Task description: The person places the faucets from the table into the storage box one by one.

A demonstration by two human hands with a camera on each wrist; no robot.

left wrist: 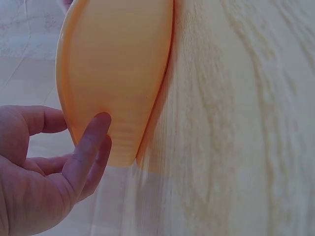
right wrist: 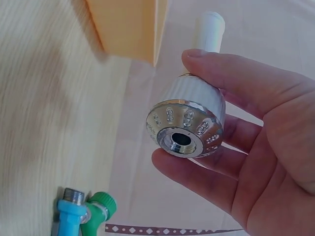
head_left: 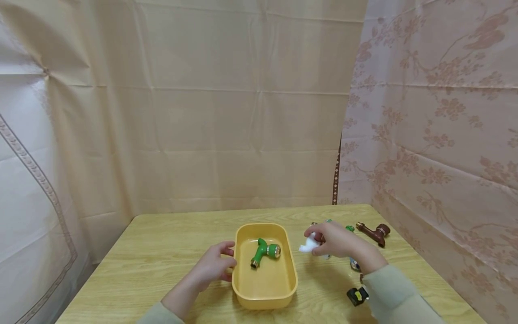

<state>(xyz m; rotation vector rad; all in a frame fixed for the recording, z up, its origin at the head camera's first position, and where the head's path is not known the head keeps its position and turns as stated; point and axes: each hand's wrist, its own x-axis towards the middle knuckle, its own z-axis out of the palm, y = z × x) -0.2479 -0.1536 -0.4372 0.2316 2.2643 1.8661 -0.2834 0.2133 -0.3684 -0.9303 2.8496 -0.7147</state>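
Observation:
In the head view a yellow plastic tray point(head_left: 265, 304) stands on the table, with a green tap point(head_left: 261, 250) lying inside it. My left hand point(head_left: 213, 266) is at the tray's left side, fingers extended. Seen from the left wrist, those fingertips point(left wrist: 102, 121) lie against the tray's outer wall. To the right of the tray, my right hand point(head_left: 337, 239) grips a white tap point(right wrist: 194, 93) between thumb and fingers. Its ribbed round body ends in a silver cap with a hole, and a white pipe sticks out on the far side.
A brown tap point(head_left: 374, 234) lies at the table's right edge. Nearer the front is a small black and yellow piece point(head_left: 358, 296). Blue point(right wrist: 70, 216) and green point(right wrist: 100, 209) tap parts show in the right wrist view; my right arm partly covers that side. Curtains hang behind the table.

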